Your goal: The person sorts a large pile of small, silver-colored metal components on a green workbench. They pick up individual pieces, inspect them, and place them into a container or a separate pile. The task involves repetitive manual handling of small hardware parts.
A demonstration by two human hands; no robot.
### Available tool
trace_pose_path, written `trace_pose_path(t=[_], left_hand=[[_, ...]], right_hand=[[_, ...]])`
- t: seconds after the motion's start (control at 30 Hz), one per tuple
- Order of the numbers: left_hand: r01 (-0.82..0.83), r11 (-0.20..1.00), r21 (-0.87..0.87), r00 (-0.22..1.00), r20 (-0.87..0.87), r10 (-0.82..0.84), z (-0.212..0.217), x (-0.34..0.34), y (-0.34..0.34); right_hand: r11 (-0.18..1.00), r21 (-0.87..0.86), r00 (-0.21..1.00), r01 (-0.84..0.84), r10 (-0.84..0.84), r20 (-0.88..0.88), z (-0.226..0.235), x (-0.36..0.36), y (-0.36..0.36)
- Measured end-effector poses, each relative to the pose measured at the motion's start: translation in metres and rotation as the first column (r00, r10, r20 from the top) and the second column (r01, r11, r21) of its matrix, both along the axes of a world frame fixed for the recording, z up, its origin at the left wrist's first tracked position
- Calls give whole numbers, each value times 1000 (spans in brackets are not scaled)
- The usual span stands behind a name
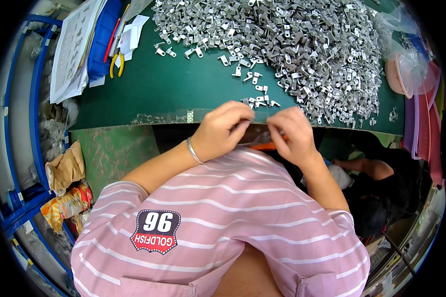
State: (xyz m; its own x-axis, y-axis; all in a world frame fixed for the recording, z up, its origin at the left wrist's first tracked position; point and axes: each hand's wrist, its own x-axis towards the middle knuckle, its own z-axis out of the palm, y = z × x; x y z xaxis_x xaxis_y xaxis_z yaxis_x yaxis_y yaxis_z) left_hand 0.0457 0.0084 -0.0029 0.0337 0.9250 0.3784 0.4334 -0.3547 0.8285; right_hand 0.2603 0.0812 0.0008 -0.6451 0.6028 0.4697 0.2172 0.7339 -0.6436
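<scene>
My left hand [222, 129] and my right hand [291, 132] are close together at the near edge of the green table [173, 89], fingers pinched. They seem to pinch small silver metal clips, but the parts are too small to make out. A few loose clips [258, 100] lie just beyond my fingertips. A large heap of the same metal clips [302, 44] covers the far right of the table. A silver bangle [194, 151] sits on my left wrist. An orange object [265, 146] shows under my hands.
Yellow-handled pliers [116, 64], papers [74, 44] and a blue container [102, 39] lie at the far left. Clear plastic bags [406, 54] and pink trays [423, 123] are at the right. Another person [376, 173] sits low on the right. Snack bags [67, 198] lie on the floor left.
</scene>
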Motion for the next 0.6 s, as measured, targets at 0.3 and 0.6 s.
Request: trace_pose_path(t=[0.3, 0.6], left_hand=[[-94, 994, 57, 946, -307, 107, -3, -4, 17], [-68, 997, -33, 983, -172, 62, 1, 10, 7]], right_hand=[[988, 107, 994, 109, -112, 20, -13, -7, 4], [984, -12, 983, 175, -175, -50, -7, -28, 5]])
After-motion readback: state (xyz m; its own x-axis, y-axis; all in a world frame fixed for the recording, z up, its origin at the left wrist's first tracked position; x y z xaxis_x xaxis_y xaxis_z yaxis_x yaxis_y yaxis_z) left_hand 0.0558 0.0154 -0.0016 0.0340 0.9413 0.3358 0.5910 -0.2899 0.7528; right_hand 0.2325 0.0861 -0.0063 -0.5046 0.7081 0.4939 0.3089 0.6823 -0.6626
